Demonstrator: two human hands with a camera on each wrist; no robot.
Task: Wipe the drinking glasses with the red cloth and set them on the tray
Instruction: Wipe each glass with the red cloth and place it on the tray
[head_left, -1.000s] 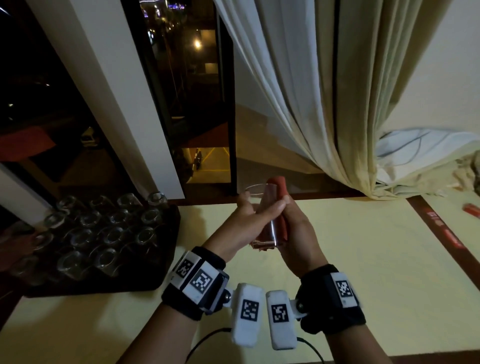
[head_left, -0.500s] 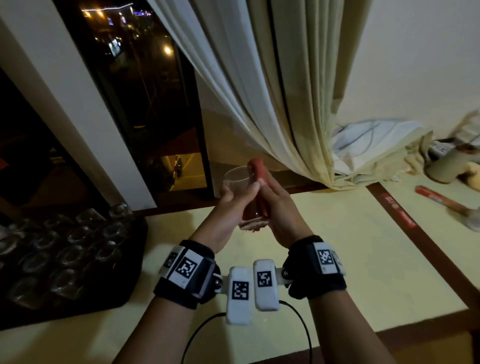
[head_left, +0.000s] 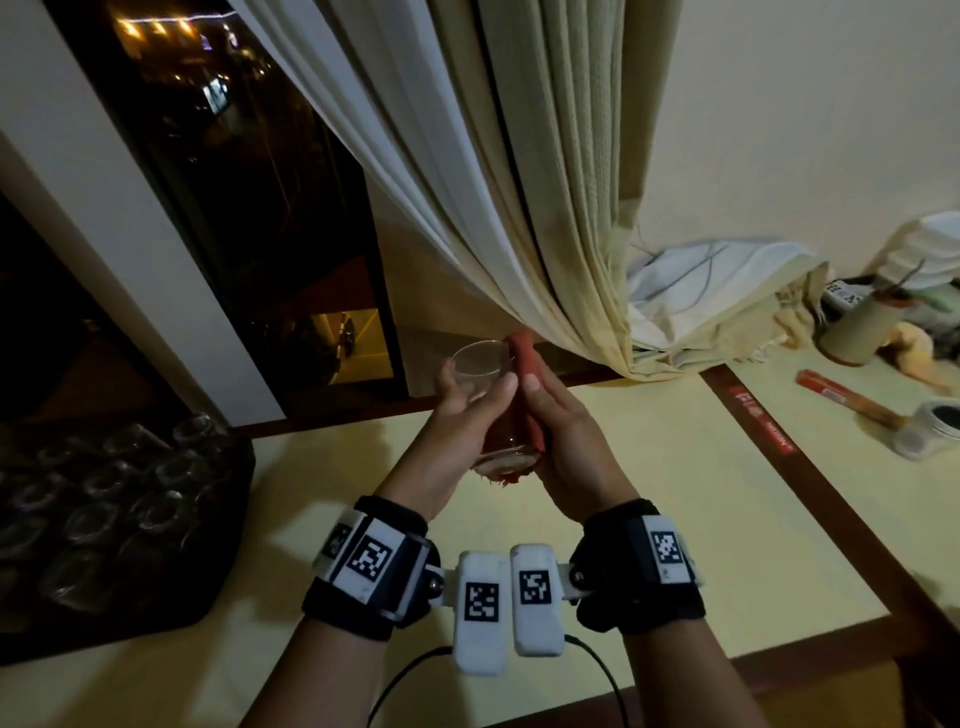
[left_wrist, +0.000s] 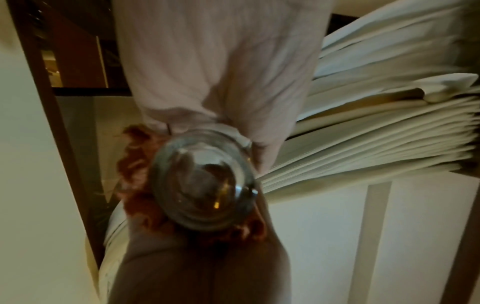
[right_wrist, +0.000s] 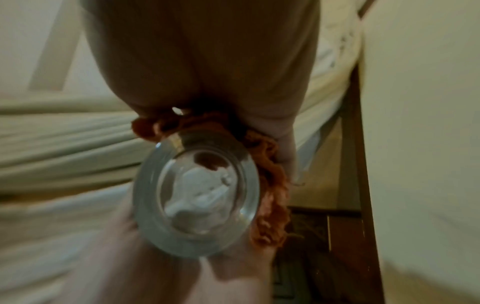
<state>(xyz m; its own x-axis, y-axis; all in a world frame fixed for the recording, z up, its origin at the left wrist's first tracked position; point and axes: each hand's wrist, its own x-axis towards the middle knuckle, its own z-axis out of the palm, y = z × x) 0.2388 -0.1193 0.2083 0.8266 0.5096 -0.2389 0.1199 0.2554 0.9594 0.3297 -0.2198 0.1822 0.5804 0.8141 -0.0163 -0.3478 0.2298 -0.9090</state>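
Head view: both hands (head_left: 519, 431) upright around glass (head_left: 480, 374), red cloth (head_left: 527, 384) between.

cream curtain (head_left: 519, 208), dark window (head_left: 249, 208), red stick (head_left: 852, 397)

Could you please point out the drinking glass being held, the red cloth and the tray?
drinking glass (head_left: 475, 358), head view, on its rim.
red cloth (head_left: 522, 358), head view, on its upper end.
tray (head_left: 236, 525), head view, on its right edge.

Wrist bands (head_left: 371, 558): black-and-white square code markers, no letters.
Camera housings (head_left: 483, 603): same kind of code squares.
Red strip on surface edge (head_left: 763, 423): white print, too blurred to read.
Readable words or numbers: none.
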